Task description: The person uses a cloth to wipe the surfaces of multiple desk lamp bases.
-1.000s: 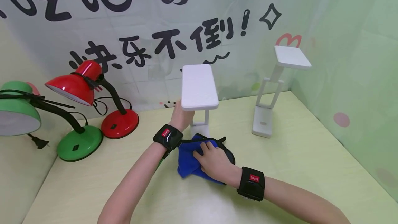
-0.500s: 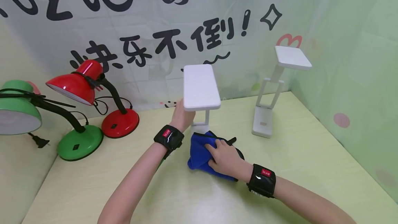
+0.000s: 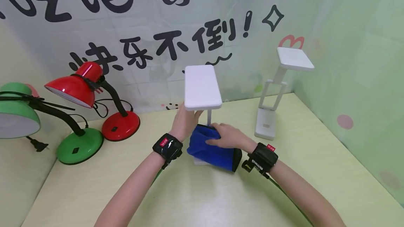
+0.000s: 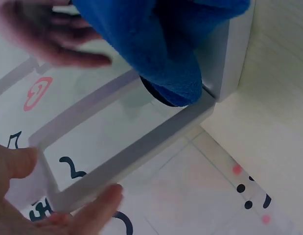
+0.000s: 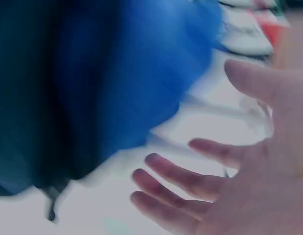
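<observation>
A white folding desk lamp [image 3: 202,87] stands in the middle of the table. My left hand [image 3: 183,122] holds its folding frame [image 4: 136,147] up under the lamp head, thumb on one side and fingers on the other. A blue plush cloth [image 3: 217,155] with black edging lies bunched against the lower stand and covers much of the base. My right hand [image 3: 231,136] is over the cloth's upper edge in the head view. In the right wrist view its fingers [image 5: 180,181] are spread and straight beside the blurred cloth.
A second white folding lamp [image 3: 266,123] stands at the back right. To the left are a red desk lamp [image 3: 121,126] and a green desk lamp [image 3: 80,146] with a dangling plug [image 3: 39,145]. A lettered wall hanging [image 3: 170,13] backs the table.
My right hand and the cloth have moved up the lamp's lower stand, uncovering the base's front end. My right wrist has turned. The left hand stays at the lamp's frame.
</observation>
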Motion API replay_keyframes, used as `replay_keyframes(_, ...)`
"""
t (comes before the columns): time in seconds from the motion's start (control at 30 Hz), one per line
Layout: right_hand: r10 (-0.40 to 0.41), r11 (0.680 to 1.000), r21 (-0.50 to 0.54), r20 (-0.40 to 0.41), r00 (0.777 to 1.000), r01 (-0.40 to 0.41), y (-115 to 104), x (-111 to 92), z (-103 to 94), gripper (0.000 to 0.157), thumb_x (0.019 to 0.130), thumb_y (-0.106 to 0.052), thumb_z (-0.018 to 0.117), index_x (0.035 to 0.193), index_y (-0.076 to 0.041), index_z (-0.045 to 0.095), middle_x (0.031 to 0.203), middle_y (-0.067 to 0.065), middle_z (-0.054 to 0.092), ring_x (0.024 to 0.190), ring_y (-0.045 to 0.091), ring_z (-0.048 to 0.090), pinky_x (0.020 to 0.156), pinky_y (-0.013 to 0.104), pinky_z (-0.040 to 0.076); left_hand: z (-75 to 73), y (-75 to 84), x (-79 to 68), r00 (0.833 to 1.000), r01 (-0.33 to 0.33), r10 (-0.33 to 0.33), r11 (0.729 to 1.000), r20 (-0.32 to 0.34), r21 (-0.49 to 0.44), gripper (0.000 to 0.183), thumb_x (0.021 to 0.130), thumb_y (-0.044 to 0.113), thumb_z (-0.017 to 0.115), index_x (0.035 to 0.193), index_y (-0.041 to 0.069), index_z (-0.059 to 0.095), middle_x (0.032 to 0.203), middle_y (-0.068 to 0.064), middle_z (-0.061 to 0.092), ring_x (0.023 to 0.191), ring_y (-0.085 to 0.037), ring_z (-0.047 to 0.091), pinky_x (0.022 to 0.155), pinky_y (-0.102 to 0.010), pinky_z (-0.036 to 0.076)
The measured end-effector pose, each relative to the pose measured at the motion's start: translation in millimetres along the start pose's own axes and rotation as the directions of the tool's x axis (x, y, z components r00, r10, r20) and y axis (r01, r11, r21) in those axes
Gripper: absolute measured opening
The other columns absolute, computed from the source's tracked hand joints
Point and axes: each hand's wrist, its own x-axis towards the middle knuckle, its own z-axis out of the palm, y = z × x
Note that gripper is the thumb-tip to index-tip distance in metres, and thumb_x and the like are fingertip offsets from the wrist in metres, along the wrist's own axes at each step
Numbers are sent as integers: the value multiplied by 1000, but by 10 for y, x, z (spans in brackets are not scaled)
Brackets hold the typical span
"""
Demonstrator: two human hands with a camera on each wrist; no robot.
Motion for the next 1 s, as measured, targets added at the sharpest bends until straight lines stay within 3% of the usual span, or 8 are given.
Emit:
replay_keyframes(0.1,-16,991,127,-130,991,33,15,87,-272,70,90,-36,64,147,-9,34,135,20,55,121,36,55,94,50,49,33,101,-151,998,37,-21,964,-62,262,52,91,21,64,135,4,43,126,-20,54,97,-36,65,66,-42,57)
replay_keyframes(0.23,-125,965,178,-330,936,192,-25,244,-501,68,90,-25,66,148,-9,33,138,18,52,123,34,54,95,49,48,112,271,-378,995,-3,74,720,-73,694,55,86,36,68,120,-6,55,101,-20,65,78,-30,65,55,-34,56)
replay_keyframes(0.3,-186,944,190,-369,911,269,-72,326,-541,67,90,-23,66,147,-8,34,140,17,50,125,32,53,95,47,48,152,342,-471,992,-105,117,672,35,733,56,85,42,68,114,-6,61,97,-19,68,82,-30,65,60,-34,56)
replay_keyframes(0.37,-228,918,226,-371,900,326,-118,412,-542,63,90,-20,66,145,-8,37,141,17,48,125,32,53,94,46,48,184,387,-540,969,-226,100,715,224,662,57,86,46,66,117,-1,62,105,-18,68,96,-35,65,75,-39,57)
replay_keyframes(0.47,-220,913,254,-352,910,319,-181,488,-498,55,93,-19,62,143,-7,41,139,16,49,120,31,55,89,43,50,240,386,-595,879,-284,18,822,477,493,61,87,48,63,132,9,55,132,-19,57,123,-45,52,96,-55,48)
replay_keyframes(0.57,-208,936,209,-321,924,283,-206,515,-428,42,98,-13,51,138,-3,45,129,18,53,107,31,59,80,38,50,325,299,-599,810,-283,-33,852,585,440,65,87,50,62,141,19,46,145,-16,47,134,-49,39,99,-65,39)
replay_keyframes(0.83,-232,955,105,-323,918,278,-197,503,-344,32,96,3,44,126,7,51,95,18,56,72,23,49,63,28,37,541,46,-561,858,-304,47,849,512,432,61,88,52,59,139,20,50,142,-16,50,127,-49,47,94,-66,43)
replay_keyframes(1.0,-223,955,123,-298,928,269,-190,539,-345,37,95,6,44,132,6,48,108,20,57,86,28,53,70,32,42,601,88,-628,877,-314,68,832,476,458,55,88,48,59,132,15,56,137,-20,53,120,-50,53,95,-66,42)
